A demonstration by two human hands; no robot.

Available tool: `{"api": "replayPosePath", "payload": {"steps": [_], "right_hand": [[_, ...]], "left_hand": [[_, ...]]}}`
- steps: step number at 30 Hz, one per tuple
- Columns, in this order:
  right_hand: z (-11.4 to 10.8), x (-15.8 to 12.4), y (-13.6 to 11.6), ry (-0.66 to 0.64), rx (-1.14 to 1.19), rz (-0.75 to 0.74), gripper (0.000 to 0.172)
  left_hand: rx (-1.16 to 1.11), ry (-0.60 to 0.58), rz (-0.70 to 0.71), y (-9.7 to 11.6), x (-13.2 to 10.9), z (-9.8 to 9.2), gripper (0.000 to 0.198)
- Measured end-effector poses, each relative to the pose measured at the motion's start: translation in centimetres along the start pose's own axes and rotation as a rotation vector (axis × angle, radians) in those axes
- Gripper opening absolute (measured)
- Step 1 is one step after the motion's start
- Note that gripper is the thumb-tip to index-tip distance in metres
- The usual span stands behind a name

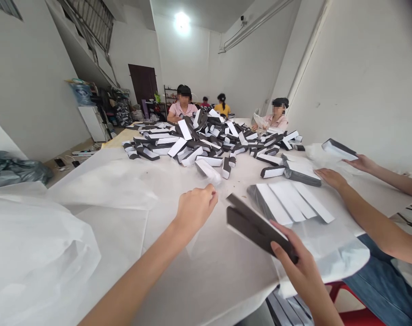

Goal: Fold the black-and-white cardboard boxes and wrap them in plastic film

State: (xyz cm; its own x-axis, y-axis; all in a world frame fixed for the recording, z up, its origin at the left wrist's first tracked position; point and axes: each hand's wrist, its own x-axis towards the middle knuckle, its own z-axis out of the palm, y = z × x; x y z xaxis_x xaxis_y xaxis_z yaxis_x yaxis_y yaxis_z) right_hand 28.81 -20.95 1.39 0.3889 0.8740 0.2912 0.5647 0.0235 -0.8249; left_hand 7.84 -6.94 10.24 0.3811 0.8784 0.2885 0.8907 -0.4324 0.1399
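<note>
My left hand is closed over the middle of the white-covered table, its fingertips at a clear plastic bag with a black-and-white piece in or under it. In my right hand are two long dark pieces with white edges, held side by side between thumb and fingers, tilted above the table's near edge. Beyond both hands lies a large heap of black-and-white box-like pieces. Right of my hands, several white strips lie in a row on clear plastic.
At the right, a person's hands handle similar pieces. Two people sit beyond the heap, with others farther back. Translucent plastic sheets cover the table's left side. A red stool stands at lower right.
</note>
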Motion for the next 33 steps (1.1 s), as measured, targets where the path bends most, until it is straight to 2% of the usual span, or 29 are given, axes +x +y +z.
{"api": "replayPosePath", "payload": {"steps": [3, 5, 8, 11, 13, 14, 18, 23, 26, 29, 33], "right_hand": [[-0.6, -0.2, -0.1, -0.314, 0.099, -0.034, 0.041], [-0.6, -0.2, -0.1, -0.383, 0.08, -0.028, 0.041], [0.1, 0.0, -0.2, -0.284, 0.013, -0.013, 0.04], [1.0, -0.1, -0.2, -0.056, -0.042, 0.01, 0.043], [1.6, -0.3, -0.2, 0.041, -0.087, -0.026, 0.044], [1.9, -0.4, -0.1, 0.04, -0.107, -0.067, 0.042], [3.6, -0.9, -0.5, -0.118, -0.162, -0.222, 0.039], [7.0, -0.9, -1.3, 0.012, -0.357, -0.255, 0.044], [8.8, -0.5, -1.1, -0.039, -0.508, -0.369, 0.051], [9.9, 0.7, -0.8, -0.076, -0.614, -0.481, 0.054], [11.4, 3.9, -0.8, -0.173, -0.676, -0.648, 0.046]], "left_hand": [[-0.007, -0.015, -0.01, -0.1, 0.0, 0.2, 0.027], [-0.012, -0.019, -0.024, -0.1, 0.0, 0.1, 0.025], [-0.019, -0.026, -0.039, -0.1, 0.0, -0.2, 0.026], [-0.019, -0.034, -0.038, -0.1, 0.0, -0.3, 0.027], [-0.013, -0.024, -0.036, -0.1, -0.1, -0.2, 0.028], [-0.01, -0.017, -0.035, -0.1, -0.1, -0.1, 0.028], [0.003, -0.009, -0.03, 0.0, -0.1, 0.2, 0.028], [0.015, -0.048, -0.02, 0.4, -0.5, 0.1, 0.031], [0.014, -0.117, -0.005, 0.7, -0.8, 0.1, 0.029], [0.01, -0.175, 0.015, 1.0, -1.0, 0.3, 0.027], [0.014, -0.181, 0.023, 1.0, -1.1, 0.9, 0.026]]}}
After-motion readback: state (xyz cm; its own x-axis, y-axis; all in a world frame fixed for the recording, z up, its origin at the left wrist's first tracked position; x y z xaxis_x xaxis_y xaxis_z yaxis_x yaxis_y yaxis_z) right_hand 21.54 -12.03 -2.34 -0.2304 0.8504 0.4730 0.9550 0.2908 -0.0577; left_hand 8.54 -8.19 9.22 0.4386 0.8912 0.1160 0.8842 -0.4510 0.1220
